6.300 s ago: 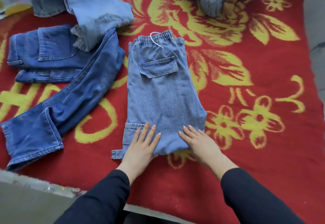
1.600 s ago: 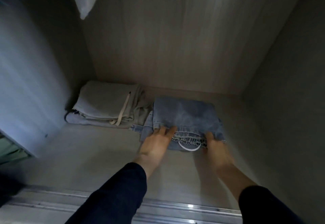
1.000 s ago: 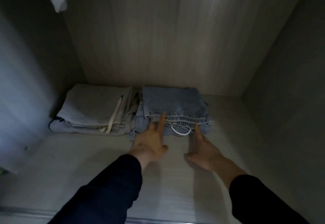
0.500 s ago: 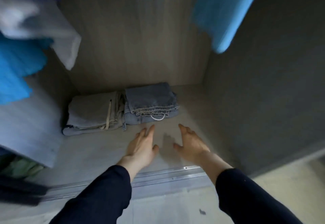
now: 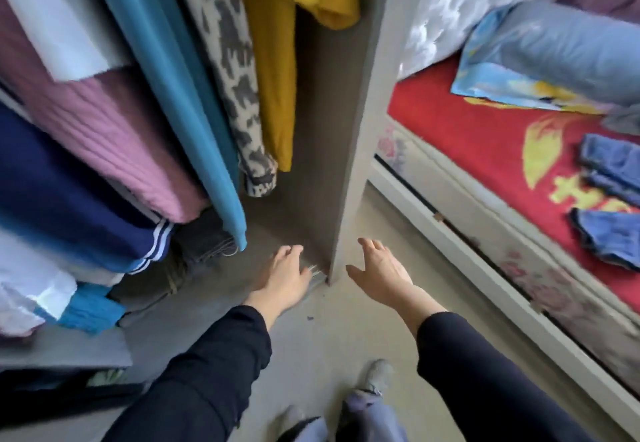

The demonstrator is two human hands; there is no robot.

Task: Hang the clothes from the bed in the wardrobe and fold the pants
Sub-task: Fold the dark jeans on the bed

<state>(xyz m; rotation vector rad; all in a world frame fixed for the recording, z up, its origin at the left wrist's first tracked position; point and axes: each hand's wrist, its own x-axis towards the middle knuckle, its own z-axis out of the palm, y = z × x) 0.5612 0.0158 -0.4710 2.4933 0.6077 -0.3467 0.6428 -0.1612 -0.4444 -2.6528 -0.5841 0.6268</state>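
Observation:
My left hand (image 5: pixel 283 273) and my right hand (image 5: pixel 381 270) hover empty, fingers relaxed, on either side of the wardrobe's grey side panel (image 5: pixel 360 136). Inside the wardrobe hang several garments: a teal one (image 5: pixel 180 88), a leopard-print one (image 5: pixel 235 70), a yellow one (image 5: pixel 280 60), a pink one (image 5: pixel 104 136) and a navy one (image 5: pixel 69 206). The folded light-blue jeans (image 5: pixel 204 244) lie on the wardrobe floor, mostly hidden under the hanging clothes. Blue jeans (image 5: pixel 613 199) lie spread on the red blanket of the bed (image 5: pixel 485 143) at the right.
A blue pillow (image 5: pixel 561 50) lies at the head of the bed. The bed's white frame (image 5: pixel 467 254) runs diagonally along the right. Grey floor lies between wardrobe and bed, with my feet (image 5: pixel 377 375) below. The sliding-door rail (image 5: pixel 317 278) crosses the wardrobe's threshold.
My hands let go of the folded light-blue jeans and drew back out of the wardrobe. My view has swung up and right, bringing the hanging clothes and the bed into sight.

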